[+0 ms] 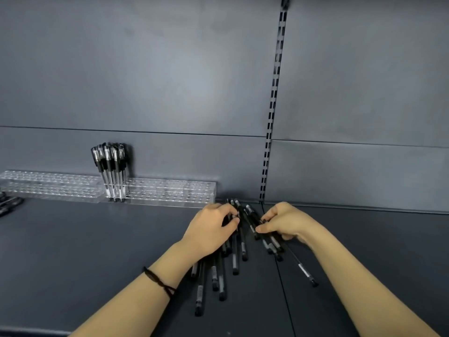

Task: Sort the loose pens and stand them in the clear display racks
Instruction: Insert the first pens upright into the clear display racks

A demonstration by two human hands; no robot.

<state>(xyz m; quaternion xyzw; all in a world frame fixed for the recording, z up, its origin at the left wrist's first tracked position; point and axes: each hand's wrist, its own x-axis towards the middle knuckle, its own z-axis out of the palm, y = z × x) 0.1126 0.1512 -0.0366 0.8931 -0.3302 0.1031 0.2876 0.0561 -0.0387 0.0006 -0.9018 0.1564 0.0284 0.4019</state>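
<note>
**Both hands in the pen heap**

Just right of the frame's centre, a heap of loose black gel pens (pixel 234 261) lies fanned on the dark grey metal shelf (pixel 97 251). The left hand (pixel 211 229) curls its fingers round several pens at the heap's upper end. The right hand (pixel 284 222) pinches a few more between thumb and fingertips (exactly how many is hard to tell). One stray pen (pixel 305 269) lies apart at the heap's lower right. At middle left, long clear acrylic display racks (pixel 170 190) sit against the grey back panel (pixel 170 81), with a cluster of standing pens (pixel 110 166) upright in them. A black cord bracelet (pixel 159 282) circles the left wrist.
</note>
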